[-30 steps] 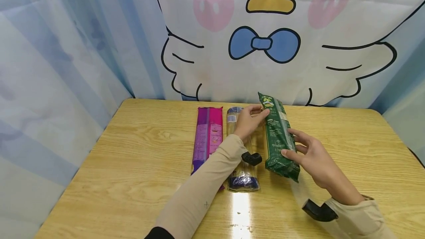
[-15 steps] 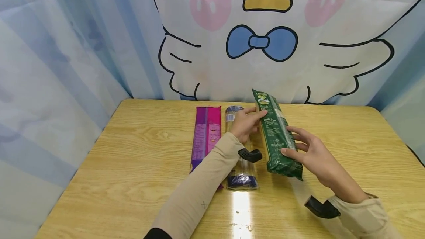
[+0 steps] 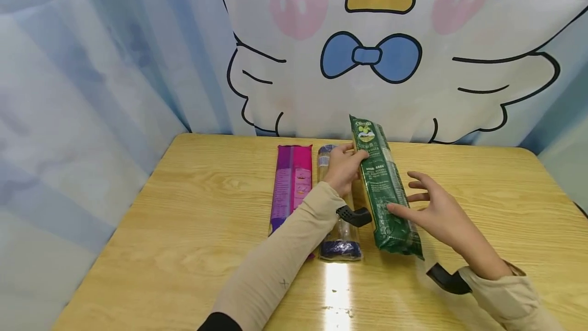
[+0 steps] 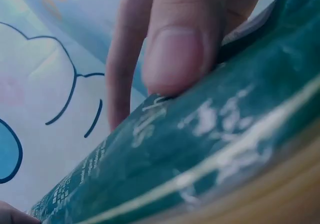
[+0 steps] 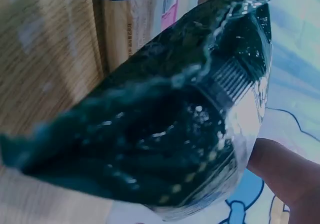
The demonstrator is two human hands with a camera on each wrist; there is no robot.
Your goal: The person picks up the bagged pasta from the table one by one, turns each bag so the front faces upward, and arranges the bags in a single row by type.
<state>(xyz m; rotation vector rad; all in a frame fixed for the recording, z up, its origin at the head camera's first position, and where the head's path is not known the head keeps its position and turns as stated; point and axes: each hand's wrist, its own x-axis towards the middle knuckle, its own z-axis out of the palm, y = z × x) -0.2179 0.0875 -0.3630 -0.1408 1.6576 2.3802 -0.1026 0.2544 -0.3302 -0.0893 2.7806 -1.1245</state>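
A green pack of spaghetti (image 3: pixel 383 183) is held at a slant above the table, its far end raised toward the backdrop. My left hand (image 3: pixel 343 167) pinches its left edge near the top, the thumb on the printed face; in the left wrist view the thumb (image 4: pixel 177 59) presses on the green wrapper (image 4: pixel 210 129). By the lower right edge is my right hand (image 3: pixel 436 213), fingers spread and apart from the pack, with the thumb tip right at its face. The right wrist view shows the pack's crimped bottom end (image 5: pixel 150 129) and one digit (image 5: pixel 285 169) beside it.
Under my left forearm lie a clear pasta pack with blue ends (image 3: pixel 340 249) and a purple and pink pack (image 3: pixel 294 178), side by side on the wooden table (image 3: pixel 206 208). A cartoon-printed curtain (image 3: pixel 367 96) hangs along the back edge.
The fingers of my right hand have come off the green spaghetti pack's right edge and spread. My left hand keeps its pinch near the top. The other two packs lie still.
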